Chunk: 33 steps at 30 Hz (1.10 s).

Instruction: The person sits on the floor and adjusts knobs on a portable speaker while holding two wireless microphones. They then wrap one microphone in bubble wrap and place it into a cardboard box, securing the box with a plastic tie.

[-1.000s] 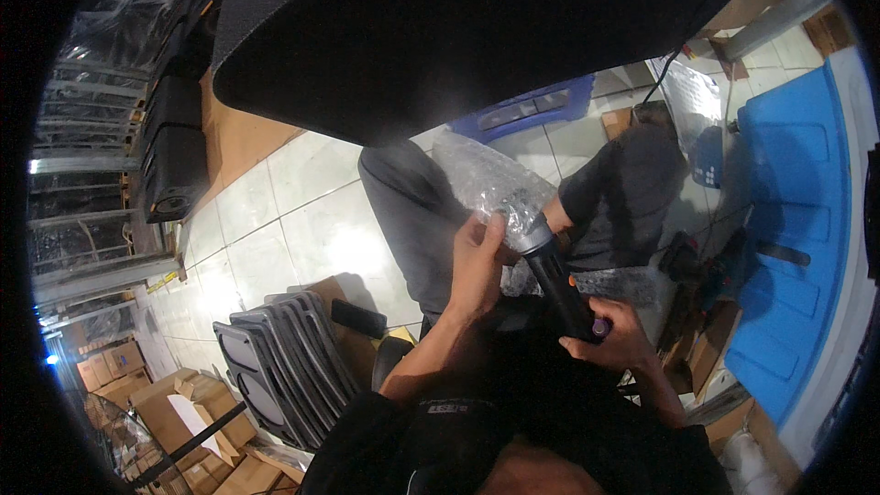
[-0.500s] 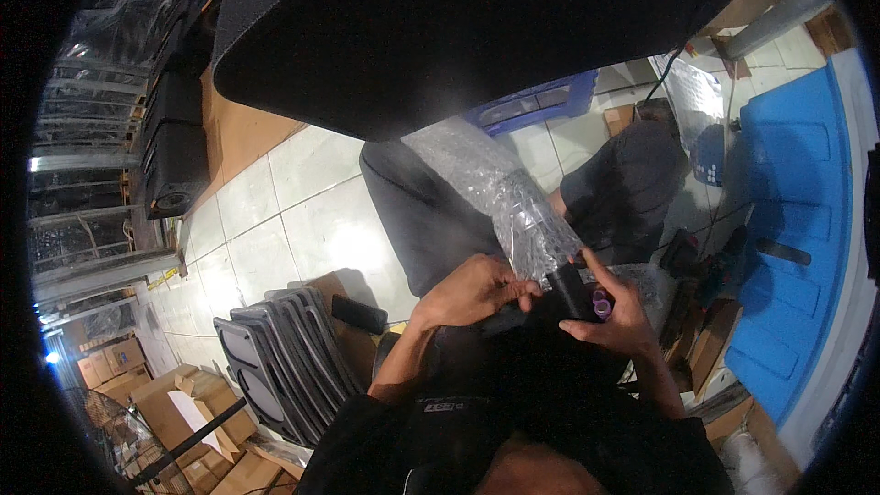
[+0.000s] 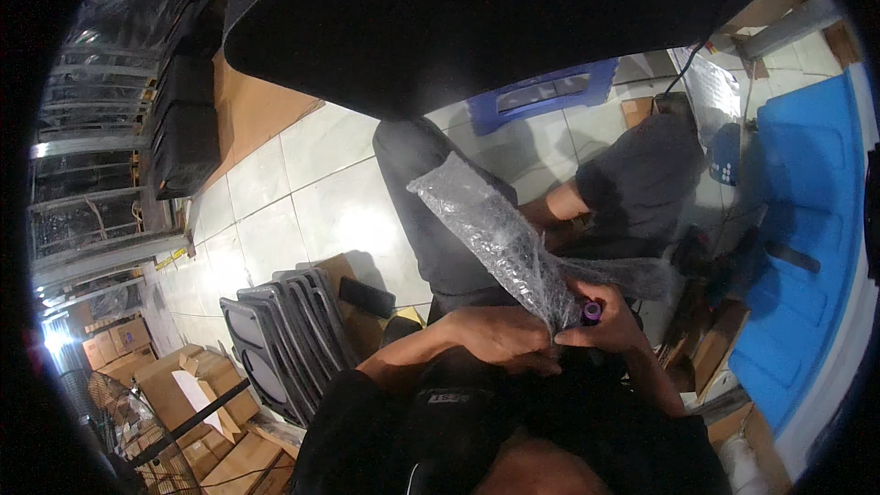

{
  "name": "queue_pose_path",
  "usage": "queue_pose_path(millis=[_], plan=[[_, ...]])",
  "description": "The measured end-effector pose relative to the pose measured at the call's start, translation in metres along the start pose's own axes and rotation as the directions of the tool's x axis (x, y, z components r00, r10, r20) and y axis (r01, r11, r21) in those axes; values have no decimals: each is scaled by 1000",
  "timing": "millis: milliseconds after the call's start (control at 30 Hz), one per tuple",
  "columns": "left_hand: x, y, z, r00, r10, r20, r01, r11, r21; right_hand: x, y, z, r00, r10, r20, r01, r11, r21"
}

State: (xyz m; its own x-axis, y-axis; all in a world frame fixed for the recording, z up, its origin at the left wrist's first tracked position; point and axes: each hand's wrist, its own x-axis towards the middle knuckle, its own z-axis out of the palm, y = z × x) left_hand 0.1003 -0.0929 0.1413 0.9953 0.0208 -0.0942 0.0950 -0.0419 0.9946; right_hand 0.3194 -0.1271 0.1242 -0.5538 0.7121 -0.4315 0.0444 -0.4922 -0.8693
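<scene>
A long strip of clear bubble wrap (image 3: 486,234) runs from over my lap down to my two hands, gathered narrow at its near end. My left hand (image 3: 504,337) is closed at that gathered end, knuckles up, with its fingertips partly hidden. My right hand (image 3: 610,321) curls around the same end from the other side. A small purple ring-shaped piece (image 3: 591,312) shows between its thumb and fingers. The dark thing behind the plastic can hardly be made out. Another loose flap of clear plastic (image 3: 632,275) spreads to the right, beyond my right hand.
A large black padded box (image 3: 495,27) overhangs the far side. Past my knees stands a blue plastic stool (image 3: 541,96). Several grey-black frames (image 3: 289,339) are stacked at left beside a dark phone-like slab (image 3: 367,297). A blue panel (image 3: 797,247) is at right, cardboard boxes (image 3: 215,376) lower left.
The bubble wrap's far end has swung nearer, off the black box. Both hands have come closer together and nearer my body. The black cylinder seen in my right hand is now mostly covered.
</scene>
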Motion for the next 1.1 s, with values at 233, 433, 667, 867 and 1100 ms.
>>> queue_pose_path(millis=[233,433,667,867,1100], plan=[[-59,57,-18,811,-66,-581,313,889,334,-11,-10,0,994,-22,-110,-2,977,-214],[-4,8,-29,810,298,-505,365,418,832,-4,-24,6,973,-229,39,231,969,-82],[-12,-2,-11,330,242,-912,311,885,347,-42,-55,8,958,-202,-203,222,972,78],[-4,30,-25,112,367,-923,-281,903,325,-107,10,-38,675,7,-738,-64,997,-49],[13,55,-19,59,273,-960,-308,920,242,-239,201,-132,55,90,-994,-625,780,36]])
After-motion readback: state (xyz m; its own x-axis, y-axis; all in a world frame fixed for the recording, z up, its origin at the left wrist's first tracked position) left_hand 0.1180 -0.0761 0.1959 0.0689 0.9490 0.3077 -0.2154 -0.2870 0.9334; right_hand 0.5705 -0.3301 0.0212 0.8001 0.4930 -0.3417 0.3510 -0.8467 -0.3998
